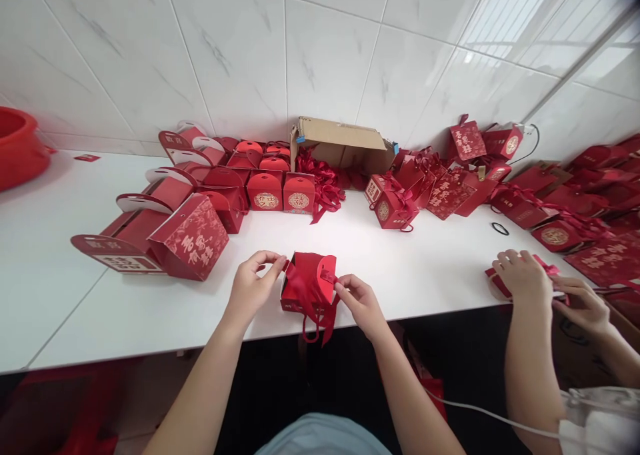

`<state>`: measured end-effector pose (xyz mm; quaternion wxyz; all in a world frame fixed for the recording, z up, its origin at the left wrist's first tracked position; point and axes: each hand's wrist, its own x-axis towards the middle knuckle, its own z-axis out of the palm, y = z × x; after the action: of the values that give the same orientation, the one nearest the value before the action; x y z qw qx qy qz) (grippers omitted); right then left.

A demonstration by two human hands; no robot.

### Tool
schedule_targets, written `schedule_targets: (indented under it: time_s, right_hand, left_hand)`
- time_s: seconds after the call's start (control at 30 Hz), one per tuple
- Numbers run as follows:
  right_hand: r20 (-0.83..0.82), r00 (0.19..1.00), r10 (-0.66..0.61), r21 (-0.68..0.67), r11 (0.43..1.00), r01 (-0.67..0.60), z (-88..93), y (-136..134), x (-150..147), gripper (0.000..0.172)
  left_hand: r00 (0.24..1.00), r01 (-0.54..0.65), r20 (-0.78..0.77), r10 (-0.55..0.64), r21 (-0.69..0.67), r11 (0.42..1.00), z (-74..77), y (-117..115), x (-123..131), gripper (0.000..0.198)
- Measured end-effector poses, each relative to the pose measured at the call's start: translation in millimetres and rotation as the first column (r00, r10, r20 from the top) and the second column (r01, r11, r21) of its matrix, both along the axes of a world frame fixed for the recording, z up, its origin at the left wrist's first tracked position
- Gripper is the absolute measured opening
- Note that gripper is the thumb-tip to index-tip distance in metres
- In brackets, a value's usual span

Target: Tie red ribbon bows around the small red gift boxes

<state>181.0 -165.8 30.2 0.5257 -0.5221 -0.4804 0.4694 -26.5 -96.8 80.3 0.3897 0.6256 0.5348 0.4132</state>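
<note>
A small red gift box (306, 263) sits on the white table near its front edge, between my two hands. Red satin ribbon (299, 287) runs across its top, and loose ends and a loop droop over the front. My left hand (256, 287) pinches the ribbon between thumb and fingertips at the box's left corner. On the other side, my right hand (362, 303) is closed with thumb and finger on the ribbon beside the rounded flap (327, 273). Whether those fingers also grip the flap, I cannot tell.
Red gift boxes (193, 238) stand in rows at the left. An opened cardboard carton (343, 135) with red ribbons is against the tiled wall. Finished-looking boxes (395, 202) crowd the right. A co-worker's hands (525, 278) handle another red box nearby. A black ring (499, 228) lies there.
</note>
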Motion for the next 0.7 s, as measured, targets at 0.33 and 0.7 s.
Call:
schedule_targets:
  time_s: [0.33,0.7]
  right_hand:
    - [-0.246,0.969,-0.026,-0.161,0.987,-0.015,5.3,-4,38,0.03]
    - [0.42,0.885,-0.2,0.087,0.98,0.18,7.1,-8,67,0.022]
  left_hand:
    - [0.59,-0.295,-0.724,0.359,0.221,0.93,-44.7,5,-86,0.022]
    - [0.568,-0.504,-0.63,0.53,0.243,0.829,-42.7,-9,-94,0.027]
